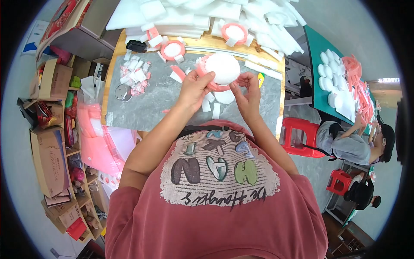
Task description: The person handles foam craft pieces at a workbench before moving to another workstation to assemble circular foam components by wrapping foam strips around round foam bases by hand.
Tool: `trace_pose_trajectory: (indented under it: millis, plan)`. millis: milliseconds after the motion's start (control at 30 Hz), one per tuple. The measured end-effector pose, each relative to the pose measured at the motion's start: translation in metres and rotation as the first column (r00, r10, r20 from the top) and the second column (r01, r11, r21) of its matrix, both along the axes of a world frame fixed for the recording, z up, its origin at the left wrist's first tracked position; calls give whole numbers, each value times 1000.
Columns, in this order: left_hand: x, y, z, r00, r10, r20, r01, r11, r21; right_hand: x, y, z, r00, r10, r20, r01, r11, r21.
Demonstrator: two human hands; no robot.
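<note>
My left hand [195, 90] grips the left edge of a pink foam ring [221, 88], thumb on top. A white round foam disc [223, 69] lies against the ring and covers much of it. At the ring's lower right, the thumb and fingers of my right hand [247, 96] are closed on the rim. Beneath the hands, small white foam pieces [216, 111] lie on the grey mat [168, 114]. A pink and white strip [177, 73] rests left of the ring. Just beyond my right hand is a small yellow-green item [261, 79].
Pink rings with white centres [173, 50] sit toward the back, before stacked white foam sheets [172, 19]. Foam scraps [137, 75], a round metal tin [123, 93] and a black object [136, 46] lie left. Two people [345, 144] sit at right near a red stool [299, 137].
</note>
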State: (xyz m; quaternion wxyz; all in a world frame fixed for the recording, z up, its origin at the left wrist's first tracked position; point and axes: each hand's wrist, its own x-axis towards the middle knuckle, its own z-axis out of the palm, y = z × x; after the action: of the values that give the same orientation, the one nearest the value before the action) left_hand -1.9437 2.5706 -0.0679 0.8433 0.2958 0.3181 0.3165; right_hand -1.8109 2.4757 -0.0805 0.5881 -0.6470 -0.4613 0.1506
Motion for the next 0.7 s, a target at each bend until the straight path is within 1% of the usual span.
trace_pose_trajectory:
  millis: [33, 100, 167, 200, 233, 267, 300, 333, 367, 400, 433, 467, 500, 533, 567, 600, 633, 667, 700]
  plan:
    - [1, -2, -4, 999, -15, -31, 16, 999, 32, 0, 3, 0, 998, -1, 65, 0, 1000, 8]
    - [0, -3, -10, 998, -30, -63, 34, 997, 66, -3, 2, 6, 999, 19, 49, -18, 1000, -24]
    - [-2, -2, -9, 992, -48, -113, 71, 974, 217, -2, 3, 8, 999, 39, 32, -37, 998, -55]
    - [-5, -1, -6, 992, -48, -114, 72, 973, 217, 0, 4, 7, 979, 105, -176, -107, 994, -1]
    - [-9, 1, -1, 989, -110, -95, 127, 973, 195, 2, 6, 6, 910, 177, -374, -164, 984, 66]
    - [-12, 2, 3, 982, -172, -74, 182, 968, 173, 5, 7, 9, 910, 176, -376, -163, 984, 66]
    - [-15, 3, 1, 982, -173, -76, 184, 968, 172, 9, 7, 15, 878, 213, -429, -196, 977, 85]
    - [-17, 5, -3, 968, -215, -131, 238, 950, 204, 11, 7, 18, 842, 249, -479, -226, 968, 105]
    - [-18, 6, -3, 949, -253, -187, 293, 927, 233, 11, 7, 16, 842, 248, -479, -225, 969, 105]
    - [-15, 4, -4, 949, -253, -187, 294, 927, 232, 11, 8, 12, 894, 208, -397, -196, 978, 72]
    - [-11, 0, -4, 940, -156, -305, 261, 902, 343, 11, 8, 9, 936, 169, -310, -164, 986, 42]
    - [-7, -4, -4, 914, -43, -405, 240, 860, 451, 6, 8, 14, 936, 170, -310, -165, 985, 41]
    - [-6, -8, -2, 914, -42, -403, 238, 860, 451, -2, 7, 23, 994, 107, -22, -108, 994, -27]
    - [-5, -12, 0, 862, 6, -506, 318, 772, 551, -6, 7, 28, 961, 52, 271, -33, 997, -75]
    - [-5, -15, 1, 801, 70, -594, 404, 668, 625, -4, 9, 23, 963, 27, 267, 7, 992, -128]
    - [-5, -14, -1, 802, 71, -593, 403, 668, 626, 0, 11, 19, 963, 28, 268, 7, 992, -127]
    - [-5, -12, -4, 808, 90, -582, 404, 634, 660, 3, 12, 16, 994, 0, 107, 13, 992, -122]
    - [-5, -12, -4, 814, 109, -571, 405, 598, 691, 5, 12, 13, 998, -27, -58, 20, 993, -117]
    - [-5, -12, -3, 814, 109, -570, 404, 599, 691, 4, 12, 10, 998, -26, -58, 19, 993, -118]
